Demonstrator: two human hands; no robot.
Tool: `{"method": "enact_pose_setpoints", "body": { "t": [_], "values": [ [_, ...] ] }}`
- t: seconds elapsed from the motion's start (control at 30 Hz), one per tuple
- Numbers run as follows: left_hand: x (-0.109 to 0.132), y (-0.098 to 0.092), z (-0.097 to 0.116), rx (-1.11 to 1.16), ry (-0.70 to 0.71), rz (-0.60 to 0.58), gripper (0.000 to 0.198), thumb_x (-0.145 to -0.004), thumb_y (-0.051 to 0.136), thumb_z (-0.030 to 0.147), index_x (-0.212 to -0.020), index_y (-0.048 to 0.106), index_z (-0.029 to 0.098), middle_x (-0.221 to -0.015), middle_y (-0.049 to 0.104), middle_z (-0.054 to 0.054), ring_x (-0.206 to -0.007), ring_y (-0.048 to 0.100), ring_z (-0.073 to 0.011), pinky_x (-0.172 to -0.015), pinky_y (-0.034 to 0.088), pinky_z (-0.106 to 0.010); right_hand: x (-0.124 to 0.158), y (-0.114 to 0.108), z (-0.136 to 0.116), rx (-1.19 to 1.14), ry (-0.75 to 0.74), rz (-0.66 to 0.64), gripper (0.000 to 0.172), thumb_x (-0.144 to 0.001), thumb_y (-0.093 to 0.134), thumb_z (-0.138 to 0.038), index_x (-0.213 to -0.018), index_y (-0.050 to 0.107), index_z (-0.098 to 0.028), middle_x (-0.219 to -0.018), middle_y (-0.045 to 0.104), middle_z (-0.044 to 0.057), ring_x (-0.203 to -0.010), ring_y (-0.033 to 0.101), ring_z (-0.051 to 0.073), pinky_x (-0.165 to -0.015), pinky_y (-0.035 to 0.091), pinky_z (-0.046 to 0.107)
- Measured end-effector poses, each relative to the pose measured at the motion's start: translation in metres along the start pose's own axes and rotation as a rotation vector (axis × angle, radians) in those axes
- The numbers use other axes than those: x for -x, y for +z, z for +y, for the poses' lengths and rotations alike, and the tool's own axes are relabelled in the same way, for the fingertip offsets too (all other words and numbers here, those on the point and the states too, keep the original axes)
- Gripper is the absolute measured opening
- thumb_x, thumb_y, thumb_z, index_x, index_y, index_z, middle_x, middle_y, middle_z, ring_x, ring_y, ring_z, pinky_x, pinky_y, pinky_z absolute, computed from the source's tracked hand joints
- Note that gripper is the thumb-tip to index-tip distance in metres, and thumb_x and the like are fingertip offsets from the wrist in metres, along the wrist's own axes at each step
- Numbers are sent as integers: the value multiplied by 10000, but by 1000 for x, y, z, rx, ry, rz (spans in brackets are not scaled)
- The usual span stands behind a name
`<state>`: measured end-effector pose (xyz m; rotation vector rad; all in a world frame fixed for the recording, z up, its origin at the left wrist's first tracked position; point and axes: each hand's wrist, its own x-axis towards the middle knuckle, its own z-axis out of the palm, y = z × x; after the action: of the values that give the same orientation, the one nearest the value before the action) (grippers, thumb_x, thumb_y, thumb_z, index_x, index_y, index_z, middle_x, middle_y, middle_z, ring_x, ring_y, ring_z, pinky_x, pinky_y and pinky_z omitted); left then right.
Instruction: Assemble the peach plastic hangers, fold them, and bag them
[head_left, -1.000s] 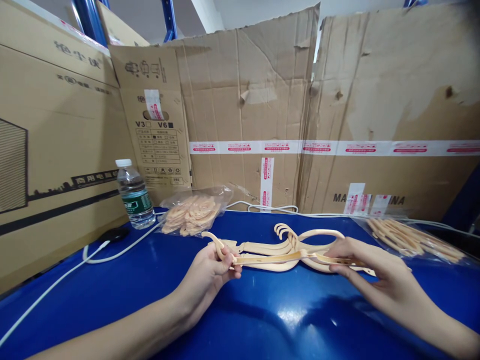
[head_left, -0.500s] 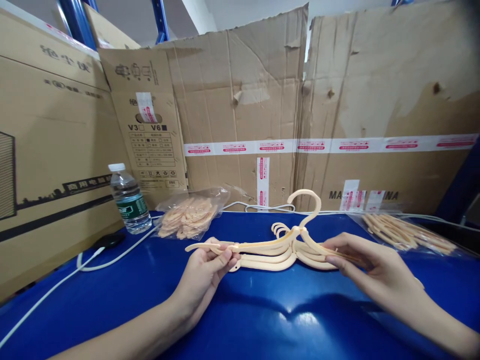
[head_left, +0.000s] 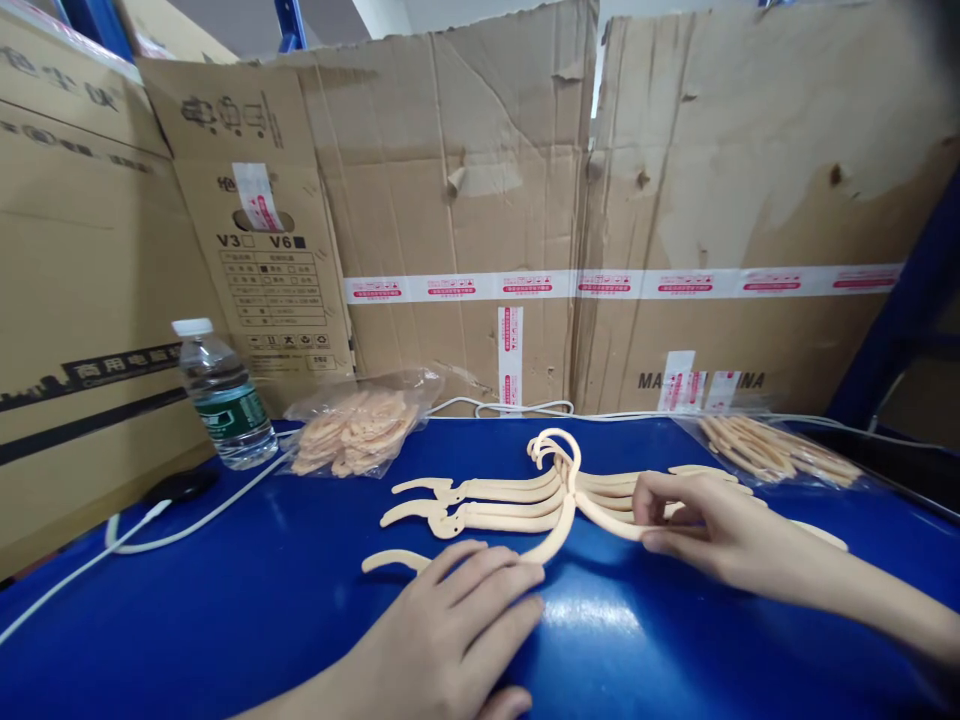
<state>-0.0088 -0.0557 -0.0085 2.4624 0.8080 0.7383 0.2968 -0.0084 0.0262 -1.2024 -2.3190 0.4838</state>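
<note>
A stack of beige plastic hangers lies flat on the blue table, hooks at the middle rear. My left hand rests palm down on the left arm of the nearest hanger, fingers stretched out and flat. My right hand lies on the right arms of the stack, its fingers curled and pinching one hanger arm.
A water bottle stands at the left rear. Next to it lies a clear bag of small beige parts. Another bag of beige pieces lies at the right rear. A white cable crosses the table's left side. Cardboard boxes wall the back and left.
The hanger I held up between both hands has been laid flat onto the stack. My left hand has let go and now presses flat on it.
</note>
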Motion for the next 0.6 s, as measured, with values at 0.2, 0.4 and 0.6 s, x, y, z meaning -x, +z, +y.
{"method": "enact_pose_setpoints", "body": {
  "t": [0.2, 0.4, 0.6],
  "values": [
    [0, -12, 6, -87, -78, 24, 550, -779, 709, 341, -1311, 576, 305, -1354, 558, -64, -1237, 512, -384, -1105, 272, -506, 1, 1, -4, 199, -19, -62, 103, -743, 630, -117, -715, 590, -207, -804, 634, 19, -736, 585, 184, -623, 444, 254],
    [4, -8, -8, -164, -26, 35, 706, -763, 713, 426, -1406, 439, 328, -1439, 459, -53, -1290, 456, -400, -1112, 272, -519, -3, 7, 4, 314, -36, 2, 131, -748, 604, -77, -716, 582, -203, -742, 617, 17, -679, 571, 180, -586, 407, 252],
    [2, -1, -19, -208, -97, 139, 766, -719, 749, 438, -1411, 449, 308, -1490, 413, -77, -1338, 392, -382, -1142, 227, -496, -12, 17, 19, 310, -3, 80, 153, -785, 527, -50, -741, 591, -182, -614, 578, -12, -527, 521, 152, -508, 371, 242]
  ]
}}
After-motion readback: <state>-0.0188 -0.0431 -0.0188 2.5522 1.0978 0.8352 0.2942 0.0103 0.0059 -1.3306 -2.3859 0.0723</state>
